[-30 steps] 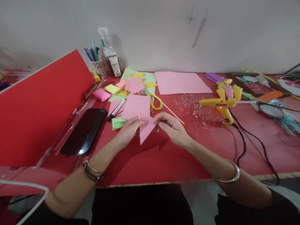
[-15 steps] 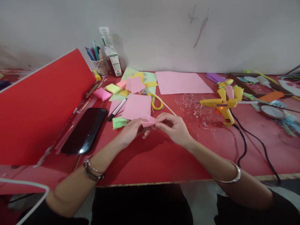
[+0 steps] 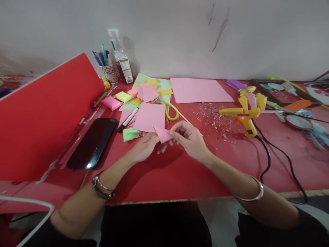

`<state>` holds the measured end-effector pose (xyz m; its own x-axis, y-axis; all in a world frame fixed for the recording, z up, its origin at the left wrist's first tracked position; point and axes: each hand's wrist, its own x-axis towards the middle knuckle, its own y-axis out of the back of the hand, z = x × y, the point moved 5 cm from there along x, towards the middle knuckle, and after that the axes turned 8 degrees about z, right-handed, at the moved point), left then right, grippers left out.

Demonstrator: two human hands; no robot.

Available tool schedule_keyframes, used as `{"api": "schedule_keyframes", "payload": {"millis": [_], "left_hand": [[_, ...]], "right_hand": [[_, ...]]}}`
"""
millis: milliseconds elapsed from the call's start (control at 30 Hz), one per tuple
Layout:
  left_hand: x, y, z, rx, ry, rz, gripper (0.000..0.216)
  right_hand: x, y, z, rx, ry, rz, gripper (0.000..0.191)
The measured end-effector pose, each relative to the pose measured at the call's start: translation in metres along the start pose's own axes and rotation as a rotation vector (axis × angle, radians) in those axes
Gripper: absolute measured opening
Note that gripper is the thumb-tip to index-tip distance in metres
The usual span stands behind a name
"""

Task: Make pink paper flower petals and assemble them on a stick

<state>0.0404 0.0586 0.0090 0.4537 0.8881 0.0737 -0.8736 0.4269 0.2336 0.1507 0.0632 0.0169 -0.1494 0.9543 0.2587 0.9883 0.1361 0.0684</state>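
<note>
A small pink paper piece [image 3: 162, 134], folded to a triangle, is held just above the red table [image 3: 167, 175], near the middle of the view. The left hand [image 3: 144, 148] grips its left edge, fingers curled under and thumb on top. The right hand [image 3: 190, 139] pinches its right edge between thumb and fingertips, the other fingers bent loosely inward. The two hands almost meet at the paper. Just beyond it a pink square of paper [image 3: 149, 116] lies flat, with a crumpled green scrap [image 3: 130, 134] to its near left and a black-and-white marker [image 3: 128, 120] lying aslant beside it. Further left a black phone [image 3: 93, 142] lies face up, and beyond that a large red board [image 3: 43, 120] leans at a tilt and fills the left side. Far behind the pink square sits a heap of yellow, pink and green paper bits [image 3: 144, 92], then a patterned cup of pens [image 3: 109, 72] and a clear bottle [image 3: 120, 58] against the white wall. Yellow-handled scissors [image 3: 171, 115] and a thin wooden stick [image 3: 181, 116] lie just beyond the right hand. A large pink sheet [image 3: 199, 90] lies flat at the far middle, with fine paper trimmings [image 3: 213, 118] scattered in front of it. To the right a yellow glue gun [image 3: 243, 116] stands on the table, its black cord [image 3: 267, 157] curling toward the near edge. A beaded bracelet [image 3: 101, 187] circles the left wrist and a silver bangle [image 3: 250, 196] the right forearm.
</note>
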Motion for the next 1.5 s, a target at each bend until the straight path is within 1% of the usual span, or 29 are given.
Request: {"api": "schedule_keyframes", "payload": {"millis": [133, 300, 400, 467, 533, 633, 767, 867, 1000, 1100, 1200, 1267, 1367, 1433, 1500], "left_hand": [[0.0, -0.001, -0.001, 0.01, -0.013, -0.015, 0.03], [-0.001, -0.005, -0.005, -0.074, -0.052, -0.065, 0.032], [0.0, -0.005, -0.007, -0.061, -0.039, 0.002, 0.033], [0.0, -0.004, -0.007, 0.017, -0.025, 0.058, 0.03], [0.0, -0.005, -0.006, 0.091, -0.027, 0.081, 0.033], [0.0, -0.005, -0.006, 0.105, -0.01, 0.084, 0.037], [0.001, -0.004, -0.01, 0.019, 0.034, 0.073, 0.03], [0.001, -0.005, -0.012, 0.003, 0.072, 0.056, 0.029], [0.001, -0.006, -0.01, 0.029, 0.106, 0.031, 0.031], [0.001, -0.004, -0.008, 0.055, 0.113, 0.051, 0.032], [0.0, -0.003, -0.008, 0.104, 0.121, 0.069, 0.038], [0.0, -0.001, -0.007, 0.158, 0.108, 0.088, 0.045], [-0.001, 0.001, -0.005, 0.194, 0.084, 0.112, 0.044], [-0.001, 0.002, -0.003, 0.182, 0.08, 0.105, 0.041], [-0.001, 0.001, -0.003, 0.165, 0.081, 0.09, 0.04]], "right_hand": [[-0.001, -0.001, 0.0, 0.005, 0.018, -0.016, 0.009], [-0.001, -0.002, 0.002, -0.008, 0.043, -0.032, 0.006], [-0.002, -0.001, 0.004, -0.048, 0.054, -0.036, 0.006], [-0.002, -0.001, 0.005, -0.089, 0.058, -0.02, 0.006], [-0.002, 0.0, 0.006, -0.121, 0.057, -0.002, 0.007], [-0.002, 0.0, 0.008, -0.14, 0.053, 0.002, 0.005], [-0.001, -0.001, 0.007, -0.1, 0.046, -0.028, 0.004], [-0.001, -0.002, 0.006, -0.087, 0.042, -0.034, 0.006], [-0.001, -0.004, 0.008, -0.108, -0.016, -0.071, 0.009], [-0.001, -0.006, 0.007, -0.124, -0.033, -0.113, 0.007], [-0.001, -0.005, 0.007, -0.167, -0.048, -0.115, 0.005], [-0.001, -0.003, 0.006, -0.233, -0.042, -0.097, 0.01], [-0.001, 0.0, 0.004, -0.347, 0.006, -0.079, 0.026], [-0.001, 0.0, 0.003, -0.361, 0.032, -0.092, 0.032], [-0.001, -0.001, 0.001, -0.338, 0.056, -0.108, 0.033]]}}
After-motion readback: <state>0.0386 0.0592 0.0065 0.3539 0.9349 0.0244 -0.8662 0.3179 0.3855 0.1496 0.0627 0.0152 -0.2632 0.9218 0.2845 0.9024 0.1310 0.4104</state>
